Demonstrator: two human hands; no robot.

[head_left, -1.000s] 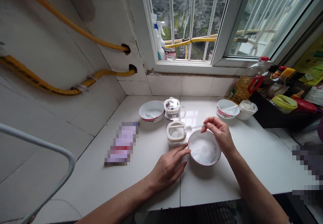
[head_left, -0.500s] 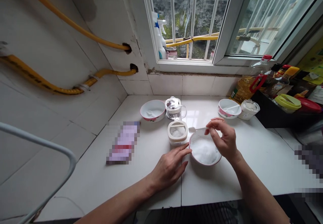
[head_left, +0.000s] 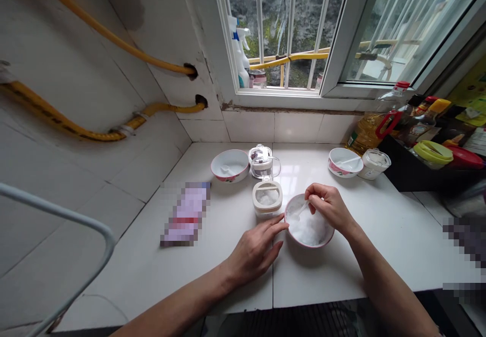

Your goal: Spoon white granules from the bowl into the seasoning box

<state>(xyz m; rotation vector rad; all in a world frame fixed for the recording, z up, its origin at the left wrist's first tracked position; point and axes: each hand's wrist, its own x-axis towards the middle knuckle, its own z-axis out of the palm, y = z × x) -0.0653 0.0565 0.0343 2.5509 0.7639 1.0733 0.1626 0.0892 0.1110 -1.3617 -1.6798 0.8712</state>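
Quietly, the right hand (head_left: 328, 208) is pinching a small white spoon (head_left: 302, 209), its fingers clamped together on the handle just above the near bowl (head_left: 312, 246). That bowl is standing on the white desk (head_left: 304, 289) in front of the person, and its spoon end is dipping to the white grains (head_left: 309, 227) heaped inside, over on the left part. The left hand (head_left: 252, 251) is lying on the desk beside it, fingers loosely apart, and two of the fingertips are touching the bowl's pink rim.

Just beyond the left fingertips, an open square jar (head_left: 268, 209) is holding more white stuff, its clear lid (head_left: 280, 168) tipping back. Behind that lid, a second jar (head_left: 260, 153) is standing next to a flowered bowl (head_left: 230, 179), where another spoon (head_left: 226, 170) is resting. Farther right, a smaller bowl (head_left: 341, 172) is holding a spoon too, and a closed jar (head_left: 375, 165) is sitting right beside it. An oil bottle (head_left: 367, 129) with a red handle is standing behind them, near a black box (head_left: 395, 167) full of bottles. Off to the left, a purple item (head_left: 186, 215) is lying on the desk, too blurred for me to make out.
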